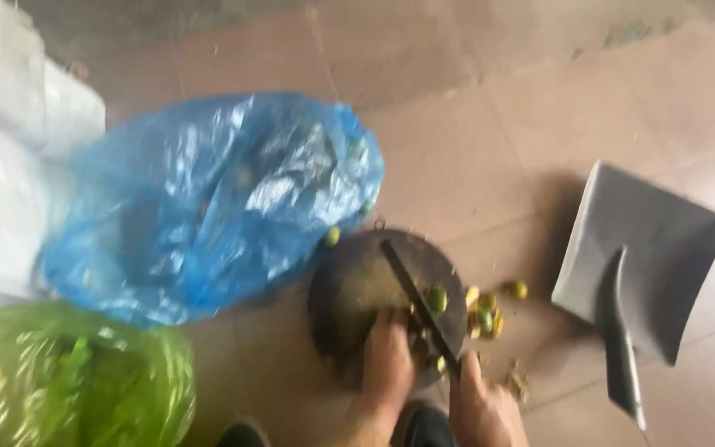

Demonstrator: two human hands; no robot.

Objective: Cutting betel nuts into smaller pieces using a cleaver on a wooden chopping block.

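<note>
**Chopping small green fruit on a round block set on the floor**

A head-worn camera looked down at a tiled floor [490, 149]; near the bottom middle sat a dark round chopping block [349, 290]; a long dark knife blade [411, 285] lay slantwise across the block, running from its far edge down toward the near right edge.

The right hand [482, 410] was closed in a fist around the knife's handle at the block's near right rim; the left hand [386, 360] rested palm down on the near part of the block, fingers curled together and pressed onto something small just left of the blade; the view was too blurred to tell exactly what lay beneath them. One small green fruit [437, 298] sat on the block just right of the blade; a scatter of cut green and yellow pieces [486, 314] lay on the floor off the block's right edge.

To do this cut well, in my judgement, the left fingertips should stay tucked back from the blade, and the fruit should be held steady near the block's middle so that halves do not roll off the edge.

A large blue plastic bag [208, 199] touched the block's far left edge; a green plastic bag [76, 381] lay at the lower left; a grey metal shovel [639, 257] lay well apart to the right; white sacks [10, 165] filled the left edge.
</note>
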